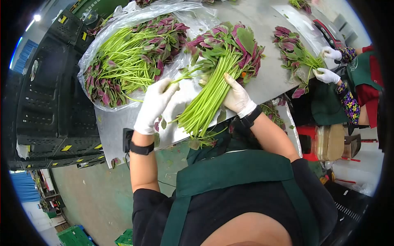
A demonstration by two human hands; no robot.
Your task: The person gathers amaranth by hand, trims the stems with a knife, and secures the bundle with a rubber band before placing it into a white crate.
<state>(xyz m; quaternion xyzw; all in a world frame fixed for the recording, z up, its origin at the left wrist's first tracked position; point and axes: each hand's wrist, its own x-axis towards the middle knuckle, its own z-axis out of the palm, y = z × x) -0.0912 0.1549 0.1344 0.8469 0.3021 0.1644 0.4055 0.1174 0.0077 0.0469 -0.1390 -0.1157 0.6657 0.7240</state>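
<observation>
My right hand [238, 95], in a white glove, grips a thick bunch of amaranth greens [211, 92] with pale green stems and purple-green leaves. The leaves point away from me and the cut stem ends hang toward me over the table edge. My left hand [158, 100], also gloved, is closed with thumb and fingers pinched on a thin amaranth stem [186, 75] beside the bunch. To the left, a large pile of the same amaranth [127, 61] lies in an opened clear plastic bag [88, 67].
The metal table [266, 74] reaches away from me. Black plastic crates [41, 90] are stacked at the left. At the right, a co-worker's gloved hands [327, 76] hold another amaranth bunch [293, 49], near a red-and-black device [328, 33]. A red stool [308, 141] stands below.
</observation>
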